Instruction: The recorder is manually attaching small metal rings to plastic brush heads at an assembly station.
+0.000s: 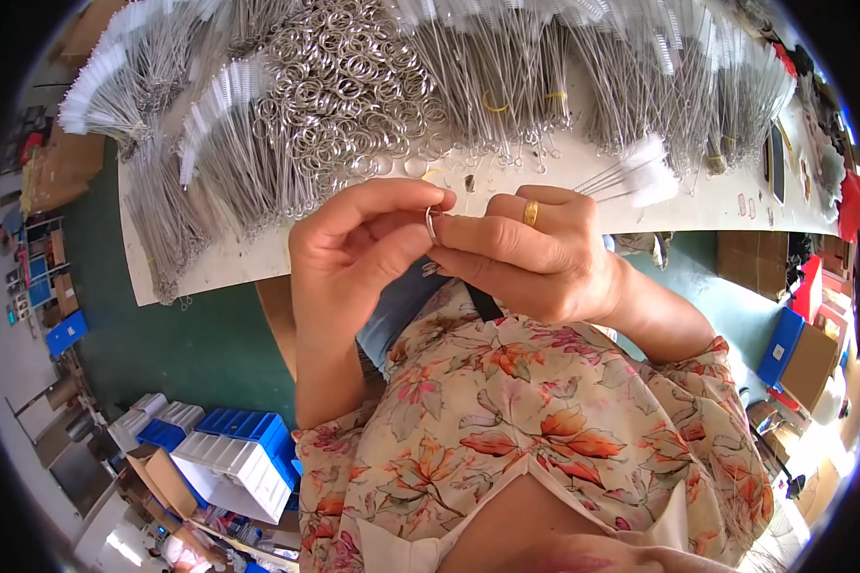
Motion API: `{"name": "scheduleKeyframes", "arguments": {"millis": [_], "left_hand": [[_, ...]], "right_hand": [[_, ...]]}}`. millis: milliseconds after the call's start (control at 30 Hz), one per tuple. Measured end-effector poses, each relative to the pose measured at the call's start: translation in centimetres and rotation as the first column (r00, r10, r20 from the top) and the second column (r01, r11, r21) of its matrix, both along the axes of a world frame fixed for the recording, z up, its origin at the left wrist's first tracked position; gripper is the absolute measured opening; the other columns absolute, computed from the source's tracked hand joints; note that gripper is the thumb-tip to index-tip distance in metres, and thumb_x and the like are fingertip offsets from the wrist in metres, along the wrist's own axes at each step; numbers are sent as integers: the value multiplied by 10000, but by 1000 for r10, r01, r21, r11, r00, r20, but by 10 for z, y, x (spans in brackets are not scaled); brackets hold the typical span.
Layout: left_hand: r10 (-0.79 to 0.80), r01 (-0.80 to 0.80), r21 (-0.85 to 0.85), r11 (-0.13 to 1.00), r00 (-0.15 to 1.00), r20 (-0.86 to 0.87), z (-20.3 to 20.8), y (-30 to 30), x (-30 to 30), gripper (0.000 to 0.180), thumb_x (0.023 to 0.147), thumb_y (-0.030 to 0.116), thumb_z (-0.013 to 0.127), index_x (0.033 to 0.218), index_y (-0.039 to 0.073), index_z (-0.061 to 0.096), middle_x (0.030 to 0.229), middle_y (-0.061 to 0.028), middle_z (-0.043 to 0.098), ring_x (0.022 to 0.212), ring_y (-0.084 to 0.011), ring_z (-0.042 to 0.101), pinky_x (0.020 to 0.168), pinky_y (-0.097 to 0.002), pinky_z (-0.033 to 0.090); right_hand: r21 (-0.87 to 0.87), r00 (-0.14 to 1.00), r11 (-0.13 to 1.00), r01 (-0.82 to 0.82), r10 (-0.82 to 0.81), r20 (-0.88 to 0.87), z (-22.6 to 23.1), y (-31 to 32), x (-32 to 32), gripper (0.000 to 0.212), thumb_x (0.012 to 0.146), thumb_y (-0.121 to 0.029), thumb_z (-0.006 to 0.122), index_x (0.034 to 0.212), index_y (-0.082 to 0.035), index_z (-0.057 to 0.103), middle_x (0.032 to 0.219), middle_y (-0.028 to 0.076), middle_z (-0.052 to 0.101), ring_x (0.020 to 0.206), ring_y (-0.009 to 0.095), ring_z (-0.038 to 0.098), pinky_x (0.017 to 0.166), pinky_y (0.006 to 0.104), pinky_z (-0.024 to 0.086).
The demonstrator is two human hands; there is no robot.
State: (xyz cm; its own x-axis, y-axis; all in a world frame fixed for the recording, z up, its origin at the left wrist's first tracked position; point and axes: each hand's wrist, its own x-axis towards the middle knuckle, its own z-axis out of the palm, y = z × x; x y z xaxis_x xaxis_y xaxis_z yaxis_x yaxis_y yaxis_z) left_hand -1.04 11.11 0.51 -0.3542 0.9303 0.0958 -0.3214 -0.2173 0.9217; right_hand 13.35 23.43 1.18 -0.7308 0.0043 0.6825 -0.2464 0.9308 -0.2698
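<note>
A silver split ring (pixel 430 225) is pinched upright between the thumb and forefinger of my left hand (pixel 349 244). The fingertips of my right hand (pixel 545 250), closed and wearing a gold band, meet the ring from the other side. Several wire-stemmed cleaning brushes run through my right hand. Their white bristle heads (pixel 652 172) stick out beyond its knuckles, and small wire end loops (pixel 433 270) show under its fingers. Inside the palm the stems are hidden. Both hands are held above the near edge of the table, in front of my body.
A heap of loose split rings (pixel 344 86) covers the middle of the white table (pixel 248 258). Bundles of wire brushes (pixel 497 86) lie on the right, with more brushes (pixel 239 143) on the left. Blue and white plastic bins (pixel 244 454) stand on the lower left; a cardboard box (pixel 753 263) sits at right.
</note>
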Motion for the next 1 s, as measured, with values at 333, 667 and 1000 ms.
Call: {"name": "scheduleKeyframes", "arguments": {"millis": [333, 667, 1000], "left_hand": [[403, -309, 268, 912, 569, -717, 17, -3, 4, 281, 746, -60, 622, 1026, -70, 596, 960, -172, 629, 832, -209, 645, 710, -272, 528], [374, -297, 238, 925, 593, -713, 14, 0, -8, 270, 729, -50, 638, 997, -71, 614, 954, -170, 632, 813, -194, 635, 690, -264, 524], [131, -154, -34, 987, 919, -372, 18, -11, -27, 285, 765, -94, 570, 1049, -82, 585, 972, -155, 623, 886, -180, 614, 778, -274, 515]], "right_hand": [[-909, 960, 416, 5, 252, 121, 26, 10, -11, 129, 812, -121, 639, 884, -17, 661, 804, 27, 588, 557, 100, 506, 486, 205, 410], [-977, 875, 41, 207, 438, 204, 25, 19, -30, 146, 825, -145, 650, 871, -6, 656, 670, -17, 577, 518, 36, 471, 462, 188, 389], [-957, 774, 198, 210, 564, 286, 20, 18, -37, 105, 825, -112, 633, 837, -9, 645, 675, 5, 576, 520, 53, 490, 477, 199, 393]]}}
